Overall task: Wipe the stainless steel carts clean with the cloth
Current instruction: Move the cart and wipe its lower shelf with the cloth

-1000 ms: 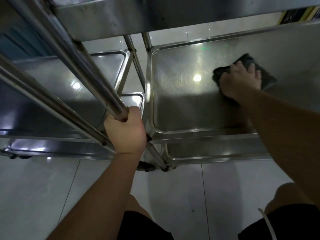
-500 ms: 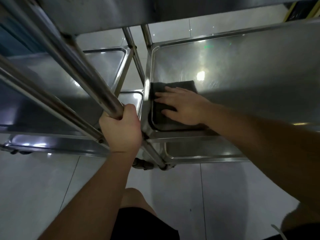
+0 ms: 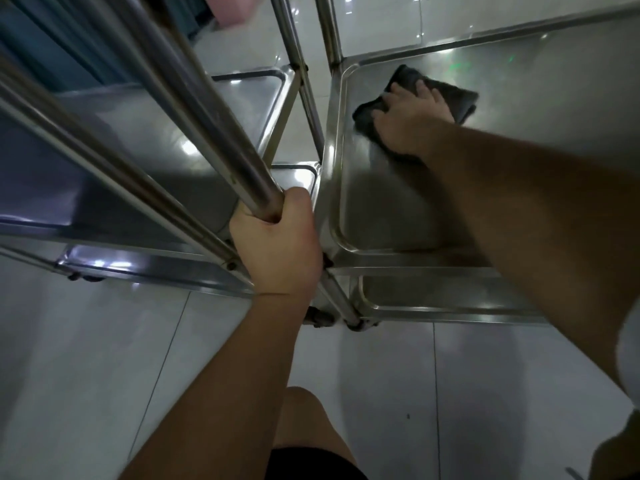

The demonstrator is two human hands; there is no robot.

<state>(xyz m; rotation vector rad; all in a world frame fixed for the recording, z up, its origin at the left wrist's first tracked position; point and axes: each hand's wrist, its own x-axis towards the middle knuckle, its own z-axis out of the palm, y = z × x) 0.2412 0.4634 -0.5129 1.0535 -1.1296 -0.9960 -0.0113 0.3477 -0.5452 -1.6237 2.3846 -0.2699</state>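
- Cloth (image 3: pixel 446 97): pressed flat by spread fingers of right hand (image 3: pixel 408 123), tray's 11 o'clock corner; overlapping strokes advised.
- Upright (image 3: pixel 221 140): gripped by curled left hand (image 3: pixel 277 247), steadying.

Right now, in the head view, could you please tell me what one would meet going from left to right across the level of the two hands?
Slanted stainless steel handle tube → left hand gripping its lower end → raised rim of the right cart's steel shelf → right hand pressing the dark grey cloth, which juts out past it.
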